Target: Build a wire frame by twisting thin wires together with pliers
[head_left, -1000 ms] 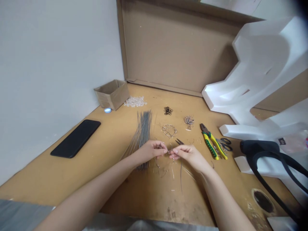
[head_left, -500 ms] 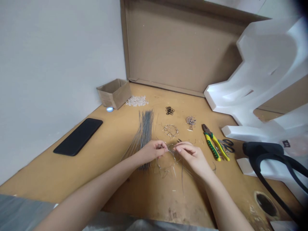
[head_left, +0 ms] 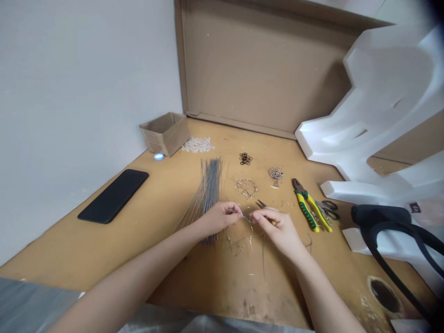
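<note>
My left hand (head_left: 222, 217) is closed, thumb and fingertips pinching a thin wire piece (head_left: 246, 217) bent into a ring with small twisted ends. Close by on the right, my right hand (head_left: 274, 226) pinches the same wire between thumb and forefinger. The lower part of the ring (head_left: 236, 252) hangs below my fingers. Dark pointed tool tips (head_left: 261, 204) stick out behind my right hand, with a bit of yellow handle showing; whether the hand holds this tool, I cannot tell. A bundle of straight grey wires (head_left: 211, 182) lies beside my left hand.
Beyond my hands lie another wire ring (head_left: 246, 188), black rings (head_left: 245, 159), a small wire coil (head_left: 276, 173) and clear small pieces (head_left: 198, 144). Pliers (head_left: 307, 206) and scissors (head_left: 329, 209) are at right, a phone (head_left: 114, 196) and cardboard box (head_left: 165, 134) at left.
My right fingers have shifted slightly and draw in closer at the wire. More of the dark pointed tips and a yellow handle now show by the right hand. My left hand stays nearly still.
</note>
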`<state>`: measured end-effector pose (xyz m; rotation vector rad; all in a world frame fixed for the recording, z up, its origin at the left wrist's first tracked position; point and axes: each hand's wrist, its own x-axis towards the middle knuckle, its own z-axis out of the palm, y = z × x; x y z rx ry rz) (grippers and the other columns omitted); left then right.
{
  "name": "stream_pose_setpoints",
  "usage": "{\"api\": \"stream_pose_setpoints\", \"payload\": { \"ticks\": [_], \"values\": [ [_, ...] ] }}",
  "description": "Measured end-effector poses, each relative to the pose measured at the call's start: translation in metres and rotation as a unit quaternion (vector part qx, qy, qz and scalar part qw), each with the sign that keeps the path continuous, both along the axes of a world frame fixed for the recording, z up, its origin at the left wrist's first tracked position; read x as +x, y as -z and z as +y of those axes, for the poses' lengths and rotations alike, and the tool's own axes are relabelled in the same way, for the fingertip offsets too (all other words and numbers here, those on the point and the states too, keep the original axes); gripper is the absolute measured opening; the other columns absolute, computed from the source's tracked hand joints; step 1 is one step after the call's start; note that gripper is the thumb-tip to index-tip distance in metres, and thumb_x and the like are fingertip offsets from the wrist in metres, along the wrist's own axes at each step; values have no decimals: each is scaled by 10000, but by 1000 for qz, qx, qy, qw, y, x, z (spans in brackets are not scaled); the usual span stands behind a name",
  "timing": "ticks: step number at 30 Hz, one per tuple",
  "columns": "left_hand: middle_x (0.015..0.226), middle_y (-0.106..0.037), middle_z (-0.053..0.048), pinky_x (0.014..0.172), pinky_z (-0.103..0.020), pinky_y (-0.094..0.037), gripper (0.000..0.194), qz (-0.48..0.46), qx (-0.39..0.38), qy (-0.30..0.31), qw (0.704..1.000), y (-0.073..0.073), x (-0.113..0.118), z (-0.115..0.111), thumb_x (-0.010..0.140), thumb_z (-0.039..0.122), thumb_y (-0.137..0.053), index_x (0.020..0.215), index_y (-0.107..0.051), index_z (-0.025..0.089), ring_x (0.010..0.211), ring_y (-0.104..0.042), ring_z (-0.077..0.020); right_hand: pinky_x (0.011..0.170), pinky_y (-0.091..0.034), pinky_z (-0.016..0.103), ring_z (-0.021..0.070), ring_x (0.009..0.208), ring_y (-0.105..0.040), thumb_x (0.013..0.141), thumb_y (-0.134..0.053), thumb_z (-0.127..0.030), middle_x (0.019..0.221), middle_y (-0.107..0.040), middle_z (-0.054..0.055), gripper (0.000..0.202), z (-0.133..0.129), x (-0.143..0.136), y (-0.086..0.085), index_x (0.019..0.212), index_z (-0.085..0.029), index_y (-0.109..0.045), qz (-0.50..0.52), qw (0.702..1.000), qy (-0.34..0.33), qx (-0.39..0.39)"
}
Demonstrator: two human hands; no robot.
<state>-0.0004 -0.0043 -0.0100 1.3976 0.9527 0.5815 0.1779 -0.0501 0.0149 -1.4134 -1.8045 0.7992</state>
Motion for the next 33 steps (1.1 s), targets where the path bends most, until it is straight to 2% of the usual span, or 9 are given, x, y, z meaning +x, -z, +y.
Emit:
{"api": "stream_pose_setpoints", "payload": {
  "ticks": [13, 22, 33],
  "values": [
    [563, -493, 46, 510, -191, -332, 138, -63, -64, 17, 996, 1, -3, 1, 682, 280, -555, 688, -527, 145, 489, -412, -57, 621, -455, 265, 153, 668, -583, 824, -512, -303, 696, -636, 31, 199, -1, 0, -1, 742, -198, -660, 24, 997, 32, 63],
    [570, -501, 40, 515, -199, -328, 155, -67, -72, 9, 995, 1, -2, 2, 683, 293, -558, 691, -528, 141, 489, -423, -59, 505, -445, 242, 95, 467, -543, 834, -504, -306, 712, -603, 23, 199, -1, 5, 5, 800, -187, -660, 49, 997, 32, 56],
    [563, -505, 38, 499, -194, -319, 137, -73, -78, 7, 994, 3, -2, 3, 681, 279, -554, 702, -537, 145, 487, -430, -62, 573, -459, 250, 115, 527, -575, 853, -472, -297, 643, -602, 15, 235, -2, 2, 0, 766, -183, -658, 9, 997, 23, 71]
  ]
}}
